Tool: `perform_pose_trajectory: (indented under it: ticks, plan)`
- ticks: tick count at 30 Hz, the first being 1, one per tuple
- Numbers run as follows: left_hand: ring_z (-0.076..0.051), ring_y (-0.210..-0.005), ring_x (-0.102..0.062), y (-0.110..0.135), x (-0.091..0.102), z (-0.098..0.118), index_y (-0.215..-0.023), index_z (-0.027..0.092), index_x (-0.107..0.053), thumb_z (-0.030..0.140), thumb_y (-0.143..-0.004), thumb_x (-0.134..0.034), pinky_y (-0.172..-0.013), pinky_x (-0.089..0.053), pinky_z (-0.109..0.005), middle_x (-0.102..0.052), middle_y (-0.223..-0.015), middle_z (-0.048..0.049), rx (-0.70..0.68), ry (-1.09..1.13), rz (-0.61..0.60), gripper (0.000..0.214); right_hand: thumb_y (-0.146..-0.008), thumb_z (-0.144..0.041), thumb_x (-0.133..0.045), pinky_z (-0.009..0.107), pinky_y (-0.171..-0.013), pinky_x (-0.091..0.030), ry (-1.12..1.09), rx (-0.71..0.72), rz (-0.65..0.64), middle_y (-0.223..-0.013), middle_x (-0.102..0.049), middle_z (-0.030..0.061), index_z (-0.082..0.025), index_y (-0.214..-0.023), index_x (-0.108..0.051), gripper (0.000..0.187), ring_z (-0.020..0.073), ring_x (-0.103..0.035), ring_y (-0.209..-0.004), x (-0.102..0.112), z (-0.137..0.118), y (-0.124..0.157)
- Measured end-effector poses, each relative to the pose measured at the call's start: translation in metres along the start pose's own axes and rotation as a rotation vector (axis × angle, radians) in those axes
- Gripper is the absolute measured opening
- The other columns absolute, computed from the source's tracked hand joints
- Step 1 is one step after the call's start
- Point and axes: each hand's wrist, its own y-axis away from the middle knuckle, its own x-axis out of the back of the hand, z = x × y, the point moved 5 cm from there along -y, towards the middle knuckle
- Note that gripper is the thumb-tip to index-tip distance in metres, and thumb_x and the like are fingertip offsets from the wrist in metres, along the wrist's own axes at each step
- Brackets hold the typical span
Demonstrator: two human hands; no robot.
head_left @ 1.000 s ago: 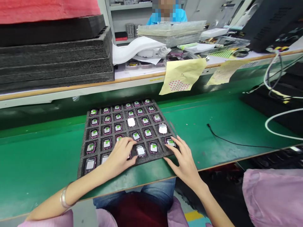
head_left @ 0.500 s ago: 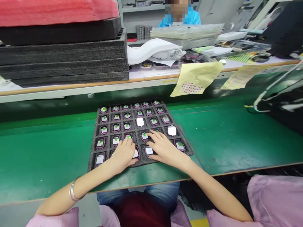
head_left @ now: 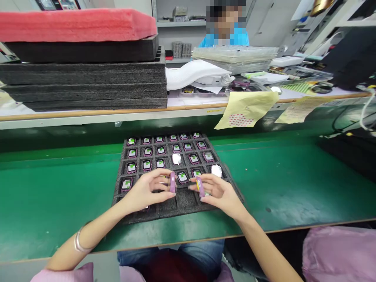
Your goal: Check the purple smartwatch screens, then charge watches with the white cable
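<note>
A black foam tray (head_left: 188, 203) lies on the green bench in front of me, its pockets filled with several small purple watch bodies with green and white screen stickers. My left hand (head_left: 147, 192) pinches one purple watch body (head_left: 172, 182), held on edge just above the tray's front rows. My right hand (head_left: 219, 192) pinches a second purple watch body (head_left: 200, 186) the same way. The two pieces face each other a short gap apart. Two silver pieces (head_left: 176, 158) (head_left: 216, 170) sit among the purple ones in the tray.
A raised shelf behind the tray carries a stack of black foam trays (head_left: 85, 82) topped by red foam (head_left: 76, 24). Yellow paper sheets (head_left: 246, 107) hang over the shelf edge. Another person in blue (head_left: 225, 35) sits beyond. Cables (head_left: 364, 113) lie at the right.
Both hands were flat on the tray's front rows; each has now lifted a purple watch body out of a front pocket and turned it on edge. The view has shifted slightly.
</note>
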Motion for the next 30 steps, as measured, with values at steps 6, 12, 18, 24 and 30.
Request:
perform_pose_trajectory:
  ticks: [6,12,18,24,30]
  plan:
    - [-0.013,-0.083,-0.056,-0.009,-0.007,0.019,-0.101,0.016,-0.057,0.007,-0.063,-0.077,-0.075,-0.044,-0.023,-0.063,-0.108,-0.0102,-0.035,0.421,0.052,0.044,-0.069,-0.018,-0.080,0.013,-0.036,-0.041,-0.509,-0.154,0.024,-0.100,-0.068,0.0122,-0.019,-0.110,-0.051,0.050,0.0081,-0.055,-0.050,-0.020,0.000,0.000]
    - [-0.013,-0.076,-0.053,-0.005,-0.017,0.004,-0.101,0.017,-0.056,0.003,-0.062,-0.067,-0.069,-0.038,-0.022,-0.063,-0.087,-0.0037,0.096,0.624,0.058,0.044,-0.070,-0.011,-0.077,0.017,-0.040,-0.050,-0.427,-0.209,0.084,-0.102,-0.067,0.0106,-0.021,-0.120,-0.047,0.059,0.0104,-0.061,-0.051,-0.030,0.006,0.003]
    - [-0.015,-0.084,-0.053,0.002,-0.022,0.006,-0.112,0.016,-0.053,0.000,-0.061,-0.058,-0.073,-0.038,-0.023,-0.063,-0.091,-0.0049,0.153,0.522,0.074,0.053,-0.077,-0.014,-0.068,0.024,-0.045,-0.054,-0.459,-0.048,0.112,-0.106,-0.065,0.0128,-0.020,-0.127,-0.048,0.054,0.0193,-0.067,-0.067,-0.033,-0.007,0.005]
    - [-0.026,-0.097,-0.059,0.006,-0.032,0.004,-0.113,0.017,-0.050,0.003,-0.065,-0.051,-0.082,-0.047,-0.040,-0.062,-0.102,-0.0103,0.250,0.619,-0.018,0.050,-0.089,-0.024,-0.062,0.018,-0.038,-0.048,-0.260,0.039,0.359,-0.087,-0.069,0.0071,-0.019,-0.110,-0.056,0.023,0.0132,-0.063,-0.048,-0.026,-0.013,0.005]
    - [-0.026,-0.087,-0.064,0.009,-0.037,0.004,-0.110,0.014,-0.050,0.004,-0.071,-0.048,-0.073,-0.052,-0.038,-0.063,-0.100,-0.0129,0.240,0.628,-0.048,0.040,-0.093,-0.030,-0.057,0.020,-0.038,-0.050,-0.244,0.047,0.360,-0.089,-0.068,0.0079,-0.019,-0.112,-0.057,0.022,0.0157,-0.065,-0.051,-0.029,-0.015,0.010]
